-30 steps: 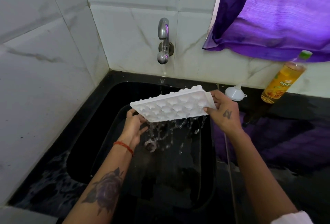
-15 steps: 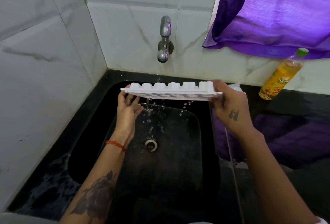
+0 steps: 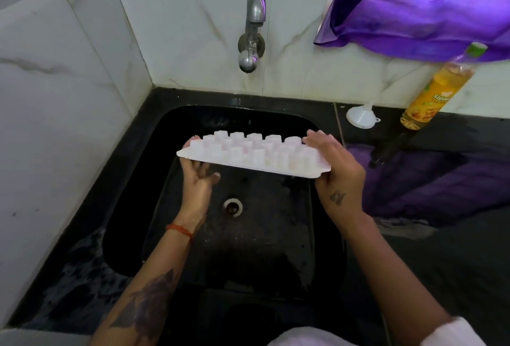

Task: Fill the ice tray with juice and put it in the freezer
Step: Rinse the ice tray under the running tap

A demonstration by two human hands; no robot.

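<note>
A white ice tray [image 3: 254, 153] hangs upside down over the black sink [image 3: 325, 235], its cup bottoms facing up. My left hand [image 3: 197, 182] holds its left end from underneath, fingers curled over the far edge. My right hand [image 3: 335, 169] grips the right end, thumb below and fingers on top. A bottle of orange juice [image 3: 438, 89] with a green cap stands against the tiled wall at the right. A small white funnel [image 3: 361, 116] sits mouth down on the black counter to the left of the bottle.
A steel tap [image 3: 252, 28] juts from the wall above the sink. The drain [image 3: 233, 207] lies below the tray. A purple cloth [image 3: 422, 6] hangs at the upper right. Marble wall tiles close off the left side. The black counter [image 3: 441, 235] extends to the right.
The tray went from tilted and pouring water, through level, to tipped with its underside toward me. The falling water has stopped. Both hands kept their hold.
</note>
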